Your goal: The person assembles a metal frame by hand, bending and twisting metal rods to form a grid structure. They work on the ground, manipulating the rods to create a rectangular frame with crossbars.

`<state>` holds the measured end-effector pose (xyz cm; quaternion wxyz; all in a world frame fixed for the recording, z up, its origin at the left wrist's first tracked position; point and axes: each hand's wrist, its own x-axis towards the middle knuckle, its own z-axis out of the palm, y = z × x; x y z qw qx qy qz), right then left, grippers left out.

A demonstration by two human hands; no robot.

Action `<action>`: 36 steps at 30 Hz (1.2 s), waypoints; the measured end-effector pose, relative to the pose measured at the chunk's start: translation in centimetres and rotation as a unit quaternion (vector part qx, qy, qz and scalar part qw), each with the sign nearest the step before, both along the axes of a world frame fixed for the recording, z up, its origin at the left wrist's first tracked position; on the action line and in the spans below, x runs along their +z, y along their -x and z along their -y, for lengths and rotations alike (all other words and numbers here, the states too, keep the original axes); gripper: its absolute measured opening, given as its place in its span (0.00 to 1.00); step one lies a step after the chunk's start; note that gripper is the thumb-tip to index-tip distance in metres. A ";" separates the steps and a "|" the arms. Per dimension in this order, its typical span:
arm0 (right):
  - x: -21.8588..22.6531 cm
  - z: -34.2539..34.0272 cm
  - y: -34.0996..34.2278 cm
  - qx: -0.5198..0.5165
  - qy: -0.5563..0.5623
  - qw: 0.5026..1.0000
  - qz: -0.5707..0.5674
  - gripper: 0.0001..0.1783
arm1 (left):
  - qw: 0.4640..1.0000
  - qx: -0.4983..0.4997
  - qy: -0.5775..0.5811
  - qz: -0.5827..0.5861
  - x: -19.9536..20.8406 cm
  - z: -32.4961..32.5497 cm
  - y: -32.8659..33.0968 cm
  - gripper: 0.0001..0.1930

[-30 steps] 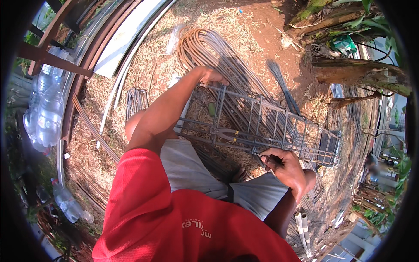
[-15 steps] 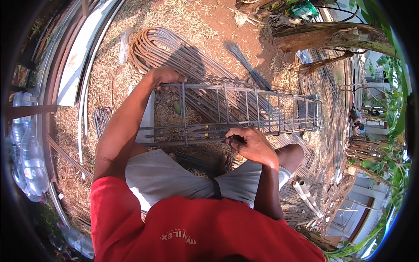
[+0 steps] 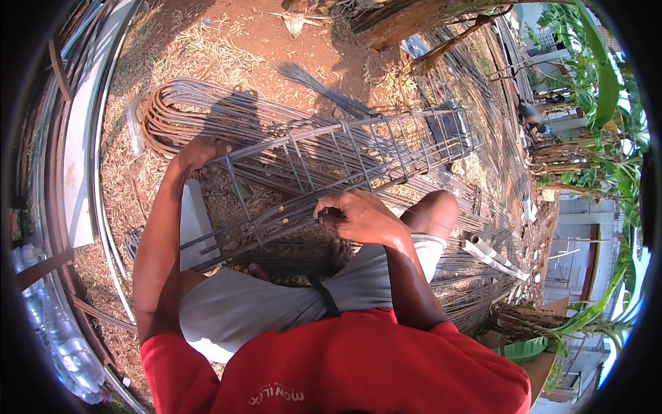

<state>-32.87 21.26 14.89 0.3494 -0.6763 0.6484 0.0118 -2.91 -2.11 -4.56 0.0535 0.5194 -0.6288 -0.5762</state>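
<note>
A long cage of steel bars (image 3: 303,141) tied with square stirrups slants across in front of my lap, its far end up to the right. My left hand (image 3: 198,153) is closed round the near end of its upper bar, by the first stirrup. In my right hand (image 3: 364,215), fingers wrapped, are the handles of dark pincers (image 3: 281,211) with yellow marks. The jaws of the pincers lie at the lower part of that first stirrup, where it meets a lengthwise bar. Whether they grip a wire there is too small to tell.
Beyond the cage lies a bundle of bent, rusty rods (image 3: 186,103), with thin tie wires (image 3: 324,90) on the soil. A pale slab (image 3: 198,221) sits under the cage's near end. Plastic bottles (image 3: 62,331) lie at left, white pipes (image 3: 493,257) at right.
The whole view has turned and shifted, so the cage now slants up to the right. Both hands keep their holds, and the pincers stay at the first stirrup.
</note>
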 end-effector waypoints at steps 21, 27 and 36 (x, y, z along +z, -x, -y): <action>-10.8 4.8 -3.6 -0.227 -0.100 0.952 0.178 0.16 | 0.998 0.042 -0.026 0.027 -0.1 0.2 0.1 0.20; -14.3 6.4 -6.1 -0.265 -0.040 0.934 0.236 0.19 | 0.998 0.025 -0.043 -0.034 -1.7 1.0 0.2 0.15; -17.0 5.7 -7.7 -0.270 0.094 0.945 0.155 0.20 | 0.997 0.025 -0.079 0.010 -1.8 1.8 0.7 0.13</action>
